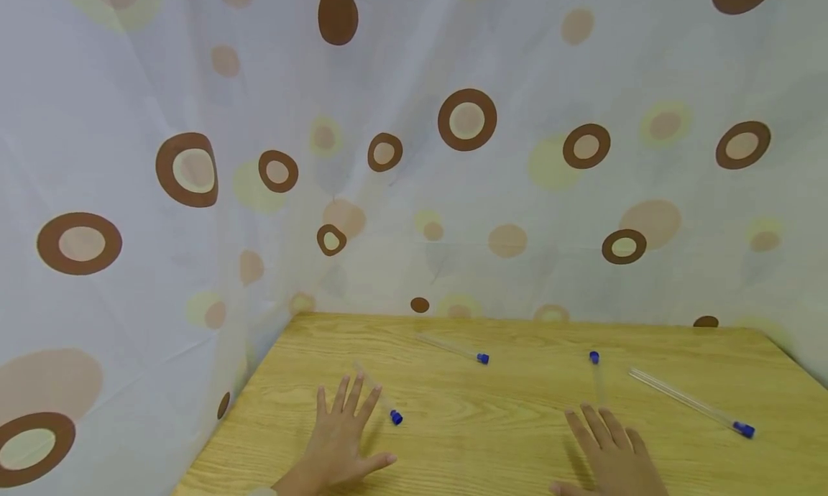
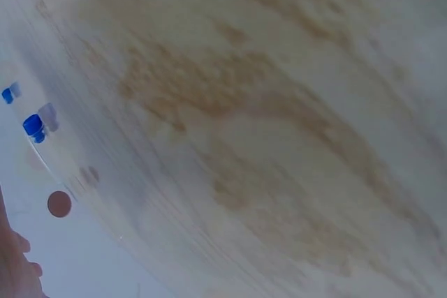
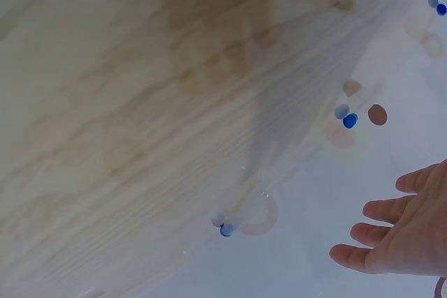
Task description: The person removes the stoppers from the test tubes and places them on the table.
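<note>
My left hand (image 1: 339, 438) hovers low over the left part of the table with fingers spread, holding nothing. Its fingertips overlap a thin clear tube (image 1: 386, 401) with a blue cap (image 1: 397, 417). To the right, my right hand (image 1: 617, 464) also has its fingers extended and nothing in it. Just beyond those fingertips lies a second blue-capped tube (image 1: 598, 384), its cap pointing away. A longer-looking clear tube (image 1: 686, 399) slants to the right of that hand. Only a sliver of the left hand (image 2: 14, 270) shows in the left wrist view; the right wrist view shows straight fingers (image 3: 387, 211).
Farther back on the wooden table (image 1: 517, 424) lies another blue-capped tube (image 1: 453, 347), slanted with its cap to the right. A spotted white curtain (image 1: 504, 194) hangs behind the table's back edge and along its left and right sides.
</note>
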{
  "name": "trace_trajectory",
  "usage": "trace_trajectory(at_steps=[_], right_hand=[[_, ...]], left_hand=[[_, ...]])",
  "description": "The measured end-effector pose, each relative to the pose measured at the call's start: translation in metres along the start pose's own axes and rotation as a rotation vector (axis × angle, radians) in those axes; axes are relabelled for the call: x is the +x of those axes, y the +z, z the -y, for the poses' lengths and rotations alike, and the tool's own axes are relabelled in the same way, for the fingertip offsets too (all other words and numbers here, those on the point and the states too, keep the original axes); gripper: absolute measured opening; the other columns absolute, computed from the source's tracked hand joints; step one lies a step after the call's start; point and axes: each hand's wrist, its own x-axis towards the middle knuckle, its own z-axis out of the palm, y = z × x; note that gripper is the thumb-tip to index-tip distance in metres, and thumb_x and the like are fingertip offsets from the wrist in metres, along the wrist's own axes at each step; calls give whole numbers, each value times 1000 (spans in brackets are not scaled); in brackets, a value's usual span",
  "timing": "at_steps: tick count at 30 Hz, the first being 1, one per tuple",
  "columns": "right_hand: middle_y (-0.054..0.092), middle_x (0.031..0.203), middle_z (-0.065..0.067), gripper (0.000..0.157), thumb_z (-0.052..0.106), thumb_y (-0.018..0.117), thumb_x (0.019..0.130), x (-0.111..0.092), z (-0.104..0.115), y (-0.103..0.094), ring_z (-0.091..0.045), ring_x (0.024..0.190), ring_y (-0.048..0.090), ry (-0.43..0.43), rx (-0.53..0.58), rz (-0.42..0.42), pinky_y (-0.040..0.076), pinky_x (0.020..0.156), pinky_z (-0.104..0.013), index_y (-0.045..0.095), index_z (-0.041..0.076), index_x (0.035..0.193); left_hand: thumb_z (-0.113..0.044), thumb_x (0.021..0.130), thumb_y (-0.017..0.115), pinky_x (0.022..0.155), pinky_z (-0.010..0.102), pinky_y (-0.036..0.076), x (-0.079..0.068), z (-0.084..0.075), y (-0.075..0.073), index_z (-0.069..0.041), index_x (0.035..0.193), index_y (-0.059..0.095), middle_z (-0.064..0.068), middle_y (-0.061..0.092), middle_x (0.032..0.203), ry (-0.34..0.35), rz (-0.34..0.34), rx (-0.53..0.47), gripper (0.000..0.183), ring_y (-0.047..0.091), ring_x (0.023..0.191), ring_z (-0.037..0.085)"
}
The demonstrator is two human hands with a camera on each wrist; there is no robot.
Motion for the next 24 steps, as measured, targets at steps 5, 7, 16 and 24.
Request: trace_trajectory(at_steps=[5, 7, 16, 24], right_hand=[[48, 135, -18, 94, 71, 62, 66, 3, 10, -2, -42, 119, 46, -18, 31, 10, 42, 85, -63, 41, 9, 133], [48, 135, -20, 93, 70, 63, 67, 5, 13, -2, -42, 118, 47, -34, 49, 10, 44, 84, -63, 41, 8, 132], [52, 130, -21, 91, 68, 64, 68, 12, 28, -5, -40, 114, 51, -112, 106, -45, 47, 79, -60, 44, 4, 130], [54, 128, -19, 92, 67, 64, 69, 19, 47, -3, -38, 113, 52, -157, 115, -89, 48, 82, -57, 40, 4, 131]], left_hand=[[-81, 76, 37, 89, 77, 29, 0, 3, 0, -10, 140, 37, 24, 35, 144, -17, 43, -19, 95, 37, 128, 48], [-80, 75, 40, 90, 77, 29, 0, 5, 0, -11, 140, 38, 24, 36, 144, -24, 57, -21, 95, 37, 128, 47], [-80, 76, 38, 93, 75, 28, 2, 15, 1, -11, 141, 36, 24, 35, 144, -19, 105, -8, 95, 35, 130, 46], [-77, 75, 45, 96, 72, 29, 1, 23, -2, -13, 142, 34, 23, 35, 145, -30, 172, 9, 94, 34, 131, 44]])
